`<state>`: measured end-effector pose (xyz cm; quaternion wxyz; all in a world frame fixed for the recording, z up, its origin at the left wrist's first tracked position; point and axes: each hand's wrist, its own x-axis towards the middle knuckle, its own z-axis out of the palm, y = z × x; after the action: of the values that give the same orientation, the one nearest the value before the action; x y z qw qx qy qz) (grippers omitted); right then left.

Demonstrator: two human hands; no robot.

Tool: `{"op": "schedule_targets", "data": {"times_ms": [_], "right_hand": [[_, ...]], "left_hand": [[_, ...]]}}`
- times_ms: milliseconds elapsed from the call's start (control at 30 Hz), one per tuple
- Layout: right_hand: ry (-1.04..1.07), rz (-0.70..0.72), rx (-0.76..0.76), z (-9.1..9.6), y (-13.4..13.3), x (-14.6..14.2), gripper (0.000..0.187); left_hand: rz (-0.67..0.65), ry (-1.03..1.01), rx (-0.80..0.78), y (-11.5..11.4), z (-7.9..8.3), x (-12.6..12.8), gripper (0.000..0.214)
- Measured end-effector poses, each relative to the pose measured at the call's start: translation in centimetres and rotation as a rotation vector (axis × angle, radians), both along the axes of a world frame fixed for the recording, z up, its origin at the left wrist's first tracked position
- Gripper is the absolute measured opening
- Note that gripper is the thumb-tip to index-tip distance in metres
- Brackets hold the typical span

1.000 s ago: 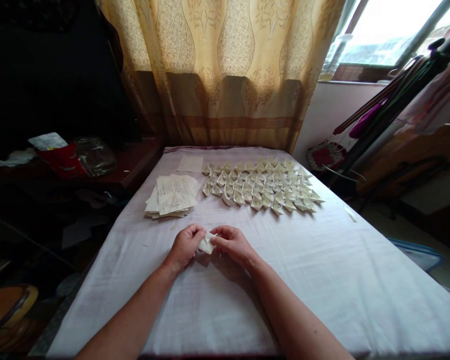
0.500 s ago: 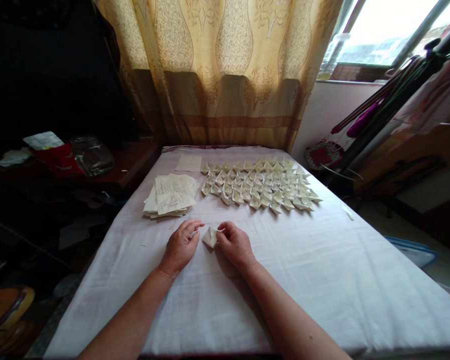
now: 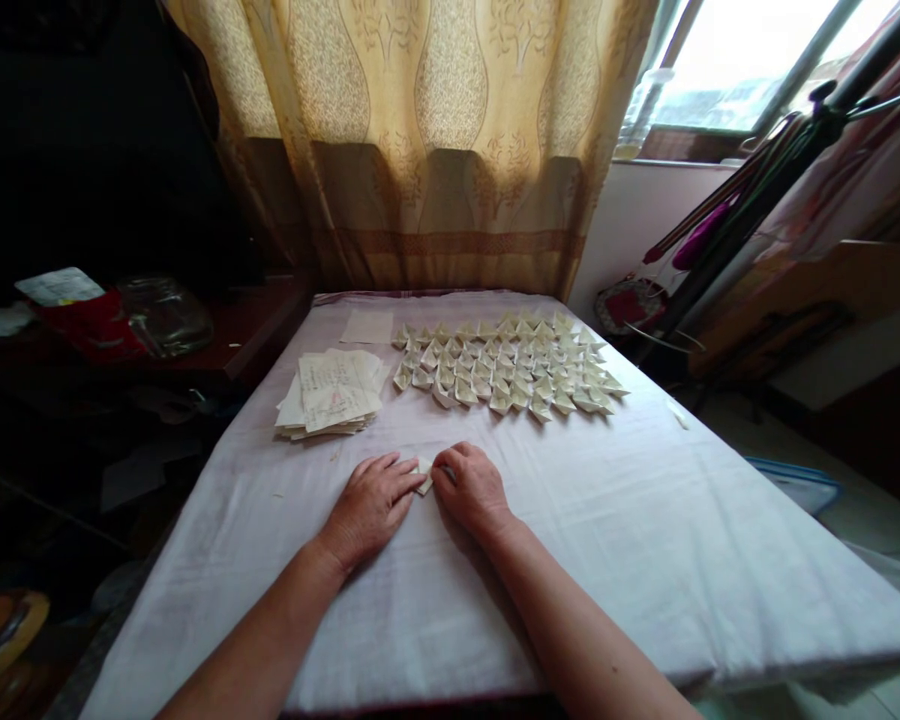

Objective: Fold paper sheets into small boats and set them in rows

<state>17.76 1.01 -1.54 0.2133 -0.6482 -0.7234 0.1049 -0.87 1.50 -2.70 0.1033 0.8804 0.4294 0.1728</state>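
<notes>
A small folded paper piece (image 3: 424, 474) lies on the white cloth of the table (image 3: 645, 540), mostly hidden between my hands. My left hand (image 3: 371, 505) lies flat, fingers stretched out, its fingertips pressing on the paper. My right hand (image 3: 471, 487) is curled, its fingers closed on the paper's right side. Farther back, several folded paper shapes (image 3: 506, 367) sit in rows. A stack of written paper sheets (image 3: 328, 392) lies at the left, with one loose square sheet (image 3: 367, 326) behind it.
A patterned curtain (image 3: 420, 140) hangs behind the table. A dark side table at the left carries a glass jar (image 3: 165, 312) and a red item. Rods and a stand (image 3: 750, 190) lean at the right below a window. A blue-rimmed object (image 3: 795, 485) lies on the floor.
The folded paper went from held up between both hands to lying flat on the cloth. My left hand opened and now presses on it. The view shifted slightly to the right.
</notes>
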Motion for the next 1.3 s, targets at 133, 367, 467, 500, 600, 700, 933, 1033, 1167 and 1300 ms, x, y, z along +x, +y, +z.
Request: {"op": "schedule_targets", "data": {"times_ms": [133,367,467,500,600,700,933,1033,1167,1300], "right_hand": [[-0.064,0.057,0.013,0.2,-0.1,0.5,0.016],[-0.167,0.163,0.021,0.5,-0.6,0.9,0.021],[-0.192,0.202,0.021,0.8,-0.4,1.2,0.021],[-0.197,0.218,0.020,0.9,-0.2,1.3,0.021],[-0.208,0.253,0.018,1.1,0.3,1.6,0.021],[-0.216,0.251,0.021,0.9,0.7,1.6,0.021],[-0.222,0.269,0.033,0.1,0.9,1.4,0.018],[-0.184,0.312,0.076,-0.2,0.9,1.6,0.014],[-0.145,0.498,0.160,-0.6,1.0,1.7,0.011],[-0.142,0.640,0.133,-0.7,0.7,2.3,0.015]], "left_hand": [[0.018,0.024,0.003,-0.1,0.4,0.6,0.027],[0.015,0.015,-0.043,0.6,0.1,1.0,0.028],[0.086,-0.014,-0.112,1.3,0.2,1.1,0.032],[0.109,-0.024,-0.127,1.5,0.3,1.2,0.033],[0.151,-0.039,-0.147,2.1,0.6,1.4,0.029],[0.157,-0.049,-0.171,2.4,0.9,1.5,0.021],[0.061,-0.048,-0.263,3.3,1.2,0.4,0.017],[0.033,-0.046,-0.292,3.7,1.1,0.0,0.015],[0.018,-0.037,-0.301,4.2,0.8,-0.3,0.022],[-0.028,-0.033,-0.301,4.6,0.7,-0.6,0.032]]}}
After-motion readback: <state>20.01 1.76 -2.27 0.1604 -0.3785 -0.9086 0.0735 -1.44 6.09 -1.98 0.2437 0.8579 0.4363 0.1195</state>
